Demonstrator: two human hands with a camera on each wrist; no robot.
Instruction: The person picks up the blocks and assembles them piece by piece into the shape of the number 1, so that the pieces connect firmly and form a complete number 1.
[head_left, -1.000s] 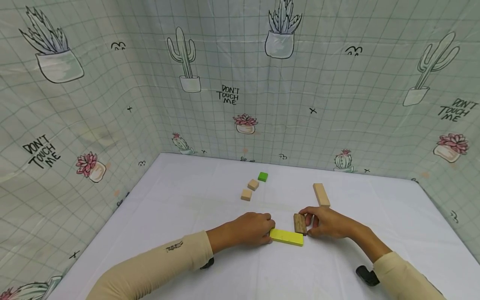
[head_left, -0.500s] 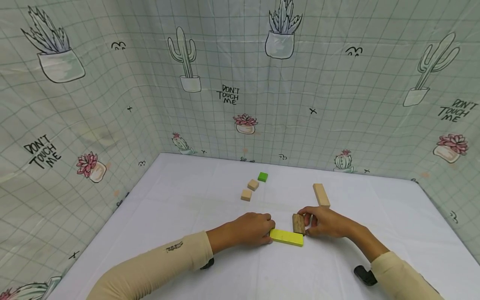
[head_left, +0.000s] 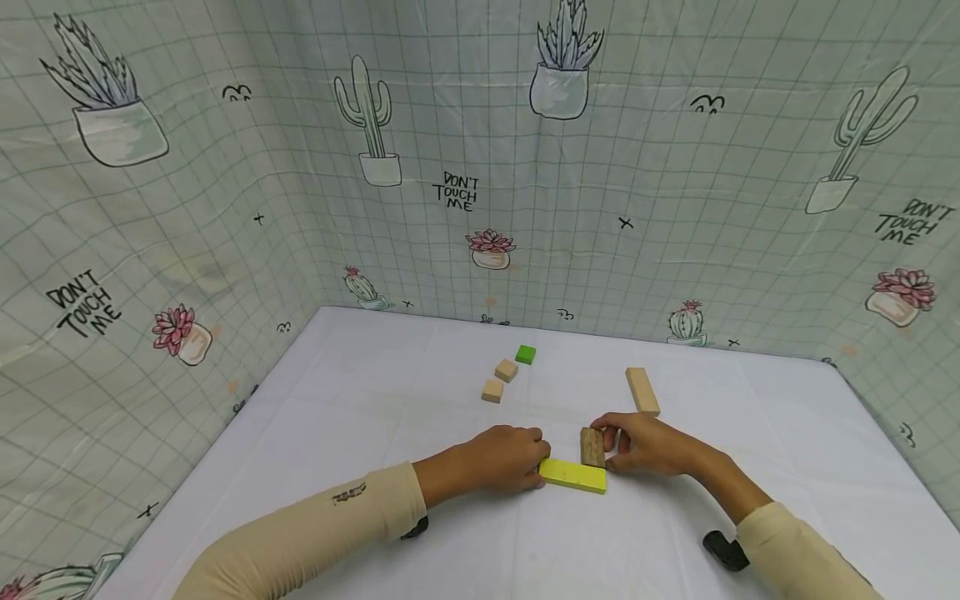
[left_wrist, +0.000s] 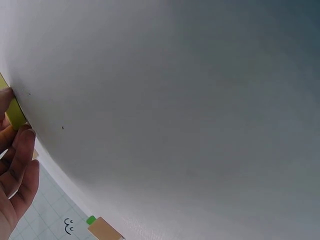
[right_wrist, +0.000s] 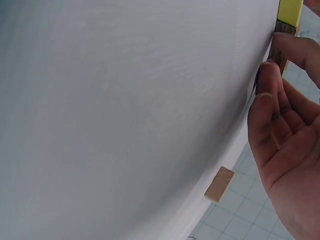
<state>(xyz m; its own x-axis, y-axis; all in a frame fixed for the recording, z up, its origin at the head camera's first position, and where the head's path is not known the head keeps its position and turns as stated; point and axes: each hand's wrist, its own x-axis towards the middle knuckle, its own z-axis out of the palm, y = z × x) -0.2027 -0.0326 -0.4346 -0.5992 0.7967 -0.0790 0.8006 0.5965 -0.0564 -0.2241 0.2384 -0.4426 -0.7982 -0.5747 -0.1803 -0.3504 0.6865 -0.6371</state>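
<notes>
A yellow rectangular block (head_left: 572, 476) lies flat on the white table, its long side running left to right. My left hand (head_left: 504, 458) pinches its left end between thumb and fingers; that yellow end (left_wrist: 17, 115) also shows in the left wrist view. Just behind the yellow block's right part is a shorter dark brown wooden block (head_left: 592, 447), its near end right at the yellow one's far edge. My right hand (head_left: 651, 446) grips this brown block by its right side, thumb near the front end and fingers at the back.
Two small pale wooden blocks (head_left: 492, 391) and a green block (head_left: 526, 355) lie farther back, left of centre. Behind my right hand is a long pale wooden block (head_left: 642, 391). A grid-patterned cloth with cactus drawings (head_left: 420, 250) hangs behind the table.
The right hand has slid the brown block slightly left along the yellow block's far edge. The left hand and the yellow block have stayed in place.
</notes>
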